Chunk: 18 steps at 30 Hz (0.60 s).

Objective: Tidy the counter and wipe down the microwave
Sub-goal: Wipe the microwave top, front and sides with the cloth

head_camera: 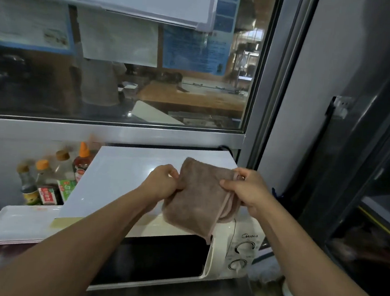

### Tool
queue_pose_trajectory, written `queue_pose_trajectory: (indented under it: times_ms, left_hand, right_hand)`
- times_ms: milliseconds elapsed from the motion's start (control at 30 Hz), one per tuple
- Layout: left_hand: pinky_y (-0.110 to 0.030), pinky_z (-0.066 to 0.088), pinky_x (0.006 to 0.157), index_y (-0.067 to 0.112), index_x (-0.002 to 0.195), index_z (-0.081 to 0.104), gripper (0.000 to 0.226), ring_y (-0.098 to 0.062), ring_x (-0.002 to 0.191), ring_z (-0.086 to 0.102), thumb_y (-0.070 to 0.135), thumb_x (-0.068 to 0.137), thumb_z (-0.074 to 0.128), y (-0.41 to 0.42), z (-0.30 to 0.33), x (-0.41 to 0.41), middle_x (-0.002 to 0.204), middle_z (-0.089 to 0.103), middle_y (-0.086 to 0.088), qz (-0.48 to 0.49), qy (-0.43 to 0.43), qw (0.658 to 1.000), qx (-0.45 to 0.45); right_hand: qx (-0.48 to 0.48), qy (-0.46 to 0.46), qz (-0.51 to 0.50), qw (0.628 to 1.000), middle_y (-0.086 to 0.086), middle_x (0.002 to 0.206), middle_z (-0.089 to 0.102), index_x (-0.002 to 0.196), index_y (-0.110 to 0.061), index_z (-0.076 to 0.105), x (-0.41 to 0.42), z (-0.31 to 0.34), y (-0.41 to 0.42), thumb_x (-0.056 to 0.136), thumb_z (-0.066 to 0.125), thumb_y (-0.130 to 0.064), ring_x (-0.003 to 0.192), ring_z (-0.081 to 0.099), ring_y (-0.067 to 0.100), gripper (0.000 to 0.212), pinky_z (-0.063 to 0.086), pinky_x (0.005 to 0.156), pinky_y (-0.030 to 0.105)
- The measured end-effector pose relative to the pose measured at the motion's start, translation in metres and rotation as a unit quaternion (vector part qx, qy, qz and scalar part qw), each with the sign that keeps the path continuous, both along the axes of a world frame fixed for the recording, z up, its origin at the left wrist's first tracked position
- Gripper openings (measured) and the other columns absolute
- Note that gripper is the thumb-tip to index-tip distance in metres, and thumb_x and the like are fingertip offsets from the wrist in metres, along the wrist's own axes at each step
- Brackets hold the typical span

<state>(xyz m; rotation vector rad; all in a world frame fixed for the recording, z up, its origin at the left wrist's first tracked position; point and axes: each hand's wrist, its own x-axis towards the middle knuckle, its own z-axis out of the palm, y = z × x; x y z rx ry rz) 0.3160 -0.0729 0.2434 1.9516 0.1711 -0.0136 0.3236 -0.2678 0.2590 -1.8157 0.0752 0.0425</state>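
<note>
- I have my left hand (162, 182) pinching the left edge of the brown, soft, folded cloth (199, 197); my right hand (248, 190) grips its right edge
- the cloth hangs between both hands, above the cream-white boxy microwave (239, 253) with its dark door
- a white rectangular tray (125, 177) lies on the microwave's top; orange-capped sauce bottles (82, 161) stand to its left

Bottle labels (80, 175) blurred; microwave's (239, 253) right side behind cloth (199, 200).
</note>
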Motion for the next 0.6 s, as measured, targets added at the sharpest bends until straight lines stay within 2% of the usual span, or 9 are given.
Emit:
queue_pose_trajectory:
  times_ms: [67,133,233,300,367,400,467,533,600]
  left_hand:
    - [-0.028,0.041,0.060,0.013,0.073,0.049,0.016,-0.020,0.068,0.053,0.004,0.081,0.060,0.004,0.012,-0.004,0.074,0.055,-0.004,0.008,-0.003,0.996,-0.088]
    - [-0.027,0.042,0.054,0.015,0.092,0.051,0.016,-0.019,0.068,0.055,0.004,0.085,0.058,0.007,0.024,-0.009,0.080,0.057,-0.005,0.017,0.001,0.985,-0.174]
    - [-0.031,0.054,0.055,0.029,0.115,0.052,0.038,-0.025,0.076,0.064,0.000,0.091,0.051,0.013,0.036,-0.018,0.096,0.065,-0.015,0.005,0.004,0.959,-0.284]
    - [-0.033,0.057,0.065,0.025,0.117,0.060,0.040,-0.025,0.078,0.066,-0.003,0.093,0.045,0.018,0.041,-0.022,0.096,0.067,-0.014,-0.022,-0.005,0.957,-0.290]
    - [-0.035,0.054,0.079,0.016,0.118,0.063,0.038,-0.024,0.085,0.065,-0.006,0.091,0.046,0.022,0.045,-0.027,0.100,0.068,-0.012,-0.054,-0.008,0.960,-0.275]
    - [-0.034,0.053,0.082,0.013,0.119,0.063,0.039,-0.023,0.089,0.064,-0.007,0.089,0.050,0.025,0.046,-0.027,0.104,0.067,-0.012,-0.066,-0.007,0.962,-0.264]
    - [-0.032,0.053,0.084,0.012,0.119,0.062,0.045,-0.025,0.095,0.062,-0.011,0.082,0.057,0.030,0.045,-0.028,0.111,0.064,-0.014,-0.089,-0.008,0.971,-0.220]
    - [-0.029,0.053,0.080,0.013,0.118,0.062,0.050,-0.025,0.098,0.060,-0.013,0.075,0.064,0.030,0.044,-0.028,0.112,0.063,-0.014,-0.101,-0.028,0.988,-0.110]
    - [-0.025,0.051,0.072,0.015,0.113,0.064,0.047,-0.022,0.096,0.060,-0.007,0.072,0.070,0.027,0.042,-0.026,0.107,0.064,-0.006,-0.095,-0.061,0.992,0.048]
  right_hand:
    - [0.071,0.006,-0.019,0.997,0.007,0.084,0.064,0.098,-0.008,0.061,0.000,0.009,0.002,0.083,0.068,-0.005,0.068,0.060,0.016,0.017,0.049,0.057,0.023]
    - [0.154,0.021,-0.007,0.988,0.012,0.090,0.061,0.105,-0.007,0.057,-0.003,0.016,0.006,0.088,0.062,-0.008,0.073,0.060,0.018,0.018,0.048,0.065,0.027]
    - [0.278,0.051,0.052,0.958,0.014,0.099,0.063,0.117,-0.022,0.045,-0.012,0.020,0.010,0.089,0.060,-0.007,0.084,0.063,0.020,0.036,0.050,0.070,0.026]
    - [0.252,0.046,0.096,0.962,0.019,0.113,0.059,0.125,-0.027,0.045,-0.020,0.020,0.012,0.083,0.064,0.001,0.094,0.063,0.024,0.055,0.053,0.073,0.029]
    - [0.104,0.014,0.122,0.987,0.017,0.125,0.047,0.128,-0.025,0.051,-0.030,0.018,0.015,0.075,0.069,0.008,0.103,0.057,0.022,0.064,0.052,0.078,0.025]
    - [0.025,-0.008,0.114,0.993,0.013,0.123,0.045,0.124,-0.024,0.056,-0.034,0.018,0.018,0.073,0.072,0.009,0.098,0.057,0.015,0.063,0.052,0.073,0.018]
    - [-0.050,-0.043,0.076,0.995,0.010,0.105,0.056,0.109,-0.015,0.065,-0.040,0.019,0.022,0.072,0.071,0.011,0.070,0.061,0.008,0.046,0.050,0.050,0.012]
    - [-0.070,-0.063,0.039,0.995,0.013,0.087,0.064,0.095,-0.008,0.068,-0.041,0.018,0.021,0.075,0.067,0.011,0.056,0.063,0.016,0.028,0.051,0.044,0.019]
    - [-0.103,-0.083,0.026,0.991,0.009,0.081,0.066,0.085,-0.007,0.069,-0.040,0.018,0.015,0.078,0.065,0.007,0.057,0.065,0.017,0.015,0.051,0.045,0.020]
